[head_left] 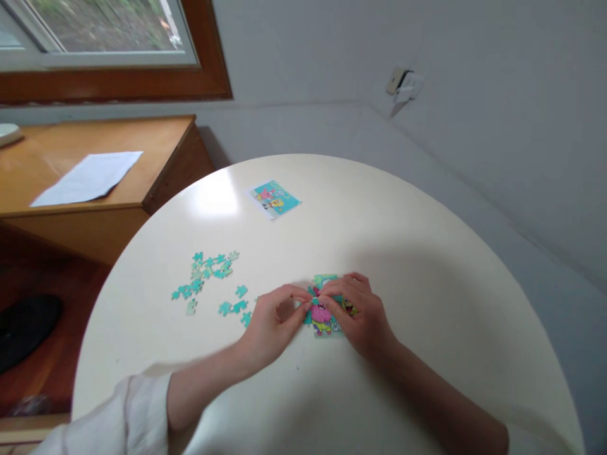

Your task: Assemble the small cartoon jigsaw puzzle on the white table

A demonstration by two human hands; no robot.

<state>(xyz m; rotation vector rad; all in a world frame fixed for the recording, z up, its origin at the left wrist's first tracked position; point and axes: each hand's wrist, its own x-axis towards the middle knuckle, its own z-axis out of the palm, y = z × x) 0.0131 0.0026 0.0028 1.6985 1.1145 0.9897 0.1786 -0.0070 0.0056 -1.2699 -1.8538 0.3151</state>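
The puzzle [322, 327] is lying flat on the round white table [465, 284], and the right hand [363, 316] is covering part of it, a pink figure showing between the two hands. Over the puzzle's left part, the left hand [272, 322] is bending its thumb and forefinger into a ring, their tips pinching a small teal piece [315, 301]. The right hand is meeting it there, its thumb and forefinger drawing close together on the same piece; whether that piece is seated in the puzzle, I cannot tell. Just left of the puzzle, a few loose pieces [239, 306] are lying scattered, and farther left of it a bigger heap [208, 261] is spreading out. Beyond the puzzle, slightly to its left, a picture card [277, 199] is resting on the table. Far to the puzzle's left, a wooden desk [156, 136] is holding a sheet of paper [90, 180].
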